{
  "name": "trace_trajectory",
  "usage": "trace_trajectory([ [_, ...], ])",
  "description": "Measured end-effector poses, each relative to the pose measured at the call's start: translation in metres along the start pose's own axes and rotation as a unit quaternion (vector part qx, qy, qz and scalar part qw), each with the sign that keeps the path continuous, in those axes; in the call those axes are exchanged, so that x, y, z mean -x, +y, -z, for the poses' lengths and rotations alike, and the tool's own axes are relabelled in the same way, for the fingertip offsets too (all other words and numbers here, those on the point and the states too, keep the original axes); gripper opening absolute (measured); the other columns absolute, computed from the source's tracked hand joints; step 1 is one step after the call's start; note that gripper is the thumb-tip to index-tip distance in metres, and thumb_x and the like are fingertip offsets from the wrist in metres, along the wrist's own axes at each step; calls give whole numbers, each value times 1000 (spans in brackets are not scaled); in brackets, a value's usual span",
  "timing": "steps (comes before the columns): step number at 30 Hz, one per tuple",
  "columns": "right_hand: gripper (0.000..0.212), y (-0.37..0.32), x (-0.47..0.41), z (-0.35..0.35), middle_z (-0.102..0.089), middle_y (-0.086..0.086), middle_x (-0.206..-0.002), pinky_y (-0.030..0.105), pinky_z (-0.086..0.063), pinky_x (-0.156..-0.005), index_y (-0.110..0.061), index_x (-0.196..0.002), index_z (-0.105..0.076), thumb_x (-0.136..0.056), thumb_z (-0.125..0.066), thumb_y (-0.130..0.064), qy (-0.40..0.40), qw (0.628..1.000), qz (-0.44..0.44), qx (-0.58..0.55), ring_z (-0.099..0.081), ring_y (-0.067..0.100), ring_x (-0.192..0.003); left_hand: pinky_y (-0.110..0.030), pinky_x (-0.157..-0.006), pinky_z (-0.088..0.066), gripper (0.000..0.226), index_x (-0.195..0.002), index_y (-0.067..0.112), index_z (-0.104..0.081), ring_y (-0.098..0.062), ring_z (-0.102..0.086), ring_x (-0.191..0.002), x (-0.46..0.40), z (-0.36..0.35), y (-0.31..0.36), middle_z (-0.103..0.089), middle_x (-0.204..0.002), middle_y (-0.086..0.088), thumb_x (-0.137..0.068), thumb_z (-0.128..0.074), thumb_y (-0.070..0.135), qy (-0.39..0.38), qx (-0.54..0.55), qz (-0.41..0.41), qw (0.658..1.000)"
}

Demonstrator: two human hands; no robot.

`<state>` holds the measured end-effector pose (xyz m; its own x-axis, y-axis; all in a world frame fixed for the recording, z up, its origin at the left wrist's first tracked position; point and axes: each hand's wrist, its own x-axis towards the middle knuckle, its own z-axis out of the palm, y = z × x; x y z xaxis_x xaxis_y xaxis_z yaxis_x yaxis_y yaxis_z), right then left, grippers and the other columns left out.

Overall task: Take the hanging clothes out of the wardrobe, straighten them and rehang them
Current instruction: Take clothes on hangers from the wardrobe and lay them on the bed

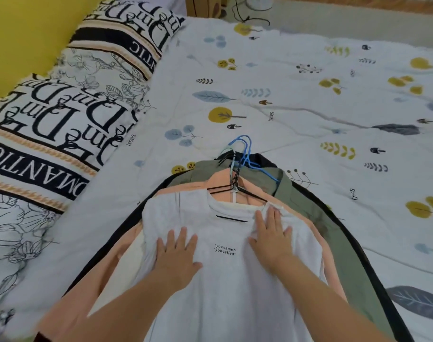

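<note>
Black-and-white lettered pillows lie left of my clothes pile. My left hand and right hand press flat, fingers spread, on the white printed T-shirt. Leaf-patterned white bedsheet lies beneath.

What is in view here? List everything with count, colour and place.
T-shirt: one, white with small black text, top of the pile.
Clothes beneath: peach top, green shirt, black garment, stacked under it on the bed.
Hangers: black in the pile; blue hooks at the top; exact count unclear.
Bedspread: one, white with leaf and tree print, under everything.
Pillows: black, white and peach lettering, left; count unclear.
Wall: yellow, top left.
Left hand: flat on the T-shirt.
Right hand: flat near the collar.
</note>
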<state>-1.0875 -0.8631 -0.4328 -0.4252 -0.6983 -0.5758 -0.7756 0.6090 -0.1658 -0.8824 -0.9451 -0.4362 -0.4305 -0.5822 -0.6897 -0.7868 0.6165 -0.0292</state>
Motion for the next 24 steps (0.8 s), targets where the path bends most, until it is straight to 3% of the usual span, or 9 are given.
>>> trace_trajectory([
  [3, 62, -2, 17, 24, -2, 11, -158, 46, -16, -116, -15, -150, -7, -97, -38, -22, -10, 999, 1, -42, -3, 27, -146, -46, -116, -7, 58, -149, 18, -11, -30, 2, -145, 17, 21, 0, 9, -157, -8, -99, -28, 42, -20, 24, -13, 999],
  [5, 52, -2, 35, 41, -28, 12, -150, 39, -29, -111, -12, -144, -26, -94, -39, -18, -13, 999, 5, -49, -27, 28, -138, -41, -114, -19, 52, -144, 14, -24, -28, -16, -142, 32, 32, -3, -11, -155, -11, -99, -30, 39, -26, 40, -29, 998],
  [7, 44, -3, 58, 53, -42, 8, -140, 32, -36, -103, -14, -139, -35, -95, -39, -18, -34, 999, 18, -37, -40, 26, -128, -35, -109, -30, 49, -140, 11, -32, -26, -33, -133, 49, 42, -7, -31, -146, -11, -99, -32, 37, -36, 69, -40, 996],
  [11, 43, -14, 110, 75, -44, 5, -141, 26, -36, -99, -15, -140, -35, -98, -38, -23, -66, 997, 45, -8, -42, 22, -129, -25, -101, -33, 46, -139, 10, -35, -22, -41, -127, 96, 64, -15, -38, -140, -9, -100, -32, 34, -22, 121, -70, 990],
  [17, 42, -44, 205, 93, -41, 6, -144, 28, -34, -101, -13, -140, -36, -99, -37, -24, -67, 995, 55, 44, -40, 22, -131, -27, -106, -29, 46, -141, 15, -33, -21, -36, -131, 200, 77, -49, -38, -143, -6, -100, -34, 34, 16, 110, -80, 991],
  [22, 42, -74, 289, 91, -39, 5, -145, 29, -34, -103, -15, -140, -36, -99, -38, -27, -61, 991, 87, 84, -38, 21, -132, -22, -97, -31, 44, -138, 13, -39, -19, -32, -135, 297, 65, -89, -26, -152, -5, -98, -38, 34, 56, 98, -83, 990],
  [24, 44, -86, 319, 87, -37, 4, -147, 29, -33, -105, -16, -140, -36, -98, -39, -27, -64, 988, 103, 94, -36, 21, -134, -24, -97, -33, 45, -139, 15, -38, -19, -38, -130, 331, 53, -105, -35, -148, -4, -98, -38, 35, 58, 105, -68, 990],
])
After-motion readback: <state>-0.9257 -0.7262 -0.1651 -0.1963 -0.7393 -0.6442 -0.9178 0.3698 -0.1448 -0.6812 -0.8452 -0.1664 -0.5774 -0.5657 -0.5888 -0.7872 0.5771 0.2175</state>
